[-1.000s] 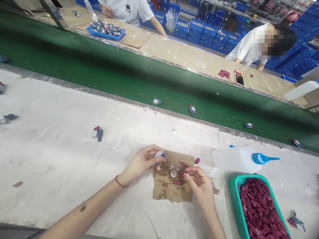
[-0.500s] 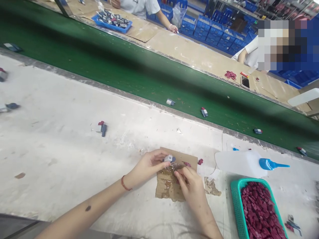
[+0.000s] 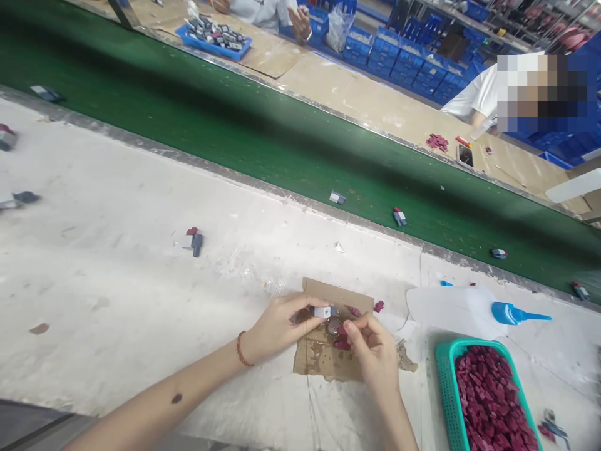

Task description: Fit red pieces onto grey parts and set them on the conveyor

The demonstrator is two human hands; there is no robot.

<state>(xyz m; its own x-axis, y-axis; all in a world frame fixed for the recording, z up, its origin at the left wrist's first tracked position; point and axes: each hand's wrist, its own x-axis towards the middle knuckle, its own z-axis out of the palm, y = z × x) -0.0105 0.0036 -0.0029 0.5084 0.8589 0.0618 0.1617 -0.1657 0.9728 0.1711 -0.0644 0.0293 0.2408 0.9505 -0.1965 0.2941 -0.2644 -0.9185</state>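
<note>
My left hand (image 3: 280, 321) pinches a small white and dark grey plastic part (image 3: 322, 311) between thumb and fingers. Close beside it, my right hand (image 3: 378, 351) has thumb and forefinger closed on a small dark red piece (image 3: 341, 330). Both hands are over a flat cardboard sheet (image 3: 312, 363) with wet, shiny patches. A small round dish (image 3: 333, 326) sits on the cardboard, partly behind the red piece. More dark red pieces (image 3: 354, 311) lie on the sheet.
At right stands a green basket (image 3: 444, 388) full of dark red pieces; a white bottle with a blue nozzle (image 3: 509, 313) lies behind it. Small assemblies ride the green conveyor belt (image 3: 263, 147). Another assembly (image 3: 193, 242) lies on the table. Two people sit across the belt.
The held white and grey part has turned and come slightly nearer me. My right hand has moved right, with the red piece now showing. Assemblies on the belt have shifted right.
</note>
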